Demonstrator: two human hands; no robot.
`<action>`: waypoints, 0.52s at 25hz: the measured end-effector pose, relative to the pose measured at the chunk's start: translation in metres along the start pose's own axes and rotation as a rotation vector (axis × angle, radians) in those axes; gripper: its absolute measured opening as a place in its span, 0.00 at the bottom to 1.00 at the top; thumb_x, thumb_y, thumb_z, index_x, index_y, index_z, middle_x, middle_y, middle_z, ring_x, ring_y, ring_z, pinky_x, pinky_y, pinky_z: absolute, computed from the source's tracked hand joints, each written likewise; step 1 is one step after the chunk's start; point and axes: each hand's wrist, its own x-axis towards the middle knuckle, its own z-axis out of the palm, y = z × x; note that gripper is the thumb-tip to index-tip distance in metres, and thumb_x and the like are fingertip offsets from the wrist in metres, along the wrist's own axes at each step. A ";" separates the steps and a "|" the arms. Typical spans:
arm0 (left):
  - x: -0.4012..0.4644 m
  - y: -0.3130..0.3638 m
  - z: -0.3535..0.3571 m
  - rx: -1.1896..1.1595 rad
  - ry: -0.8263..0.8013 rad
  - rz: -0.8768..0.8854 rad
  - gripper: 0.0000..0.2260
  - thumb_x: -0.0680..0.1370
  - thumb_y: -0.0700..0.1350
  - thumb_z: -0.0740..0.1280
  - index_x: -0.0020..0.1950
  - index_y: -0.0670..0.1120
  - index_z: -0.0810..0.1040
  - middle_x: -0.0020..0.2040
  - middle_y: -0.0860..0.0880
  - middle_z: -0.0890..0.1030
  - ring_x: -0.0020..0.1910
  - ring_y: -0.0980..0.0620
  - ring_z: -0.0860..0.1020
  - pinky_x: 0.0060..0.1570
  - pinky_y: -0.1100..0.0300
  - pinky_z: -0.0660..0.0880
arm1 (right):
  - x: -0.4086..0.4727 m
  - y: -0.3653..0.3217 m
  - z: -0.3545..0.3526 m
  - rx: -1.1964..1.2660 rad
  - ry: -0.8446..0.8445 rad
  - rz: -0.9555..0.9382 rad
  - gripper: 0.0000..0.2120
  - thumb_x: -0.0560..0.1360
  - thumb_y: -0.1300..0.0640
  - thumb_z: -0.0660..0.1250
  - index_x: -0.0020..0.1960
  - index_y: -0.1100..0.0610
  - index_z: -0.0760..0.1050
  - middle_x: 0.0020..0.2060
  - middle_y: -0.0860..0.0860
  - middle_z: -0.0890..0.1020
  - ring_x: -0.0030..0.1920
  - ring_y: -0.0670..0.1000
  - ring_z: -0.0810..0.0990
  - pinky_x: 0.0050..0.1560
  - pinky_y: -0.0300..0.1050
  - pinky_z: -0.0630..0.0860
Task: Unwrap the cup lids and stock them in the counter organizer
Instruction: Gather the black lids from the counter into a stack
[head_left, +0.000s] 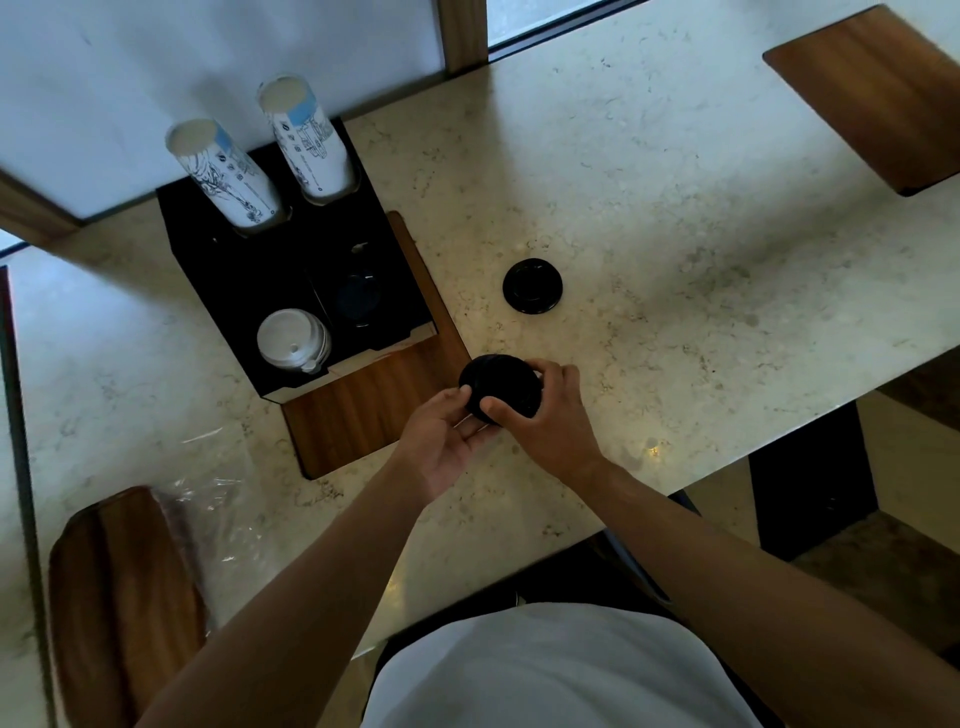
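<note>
Marble counter (649, 218), hands (498, 415), lid stack (501, 387) sideways

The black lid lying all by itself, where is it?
In the head view, the lone black lid lies flat on the marble counter, right of the black organizer and beyond both hands.

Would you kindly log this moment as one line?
left hand + right hand: grip black lids | spare lid: on counter | organizer: unstocked
</note>
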 end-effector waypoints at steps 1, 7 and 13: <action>-0.002 0.000 -0.001 -0.005 -0.007 0.004 0.12 0.84 0.40 0.63 0.65 0.35 0.76 0.59 0.35 0.84 0.59 0.39 0.83 0.52 0.47 0.83 | -0.001 -0.002 0.002 -0.002 0.011 0.003 0.40 0.63 0.28 0.71 0.67 0.47 0.65 0.59 0.45 0.65 0.56 0.44 0.74 0.44 0.25 0.67; -0.009 0.000 -0.005 -0.012 -0.073 0.037 0.05 0.83 0.37 0.62 0.53 0.39 0.77 0.58 0.36 0.84 0.60 0.37 0.83 0.53 0.46 0.83 | -0.003 -0.014 0.013 0.099 0.089 0.095 0.37 0.63 0.27 0.71 0.62 0.48 0.65 0.58 0.45 0.67 0.52 0.39 0.74 0.38 0.26 0.72; -0.008 0.000 -0.004 0.054 -0.042 0.093 0.06 0.84 0.37 0.61 0.55 0.38 0.77 0.59 0.36 0.84 0.59 0.37 0.83 0.53 0.47 0.83 | -0.005 -0.020 0.015 0.143 0.132 0.083 0.35 0.65 0.29 0.72 0.62 0.48 0.66 0.57 0.45 0.70 0.54 0.35 0.73 0.39 0.22 0.72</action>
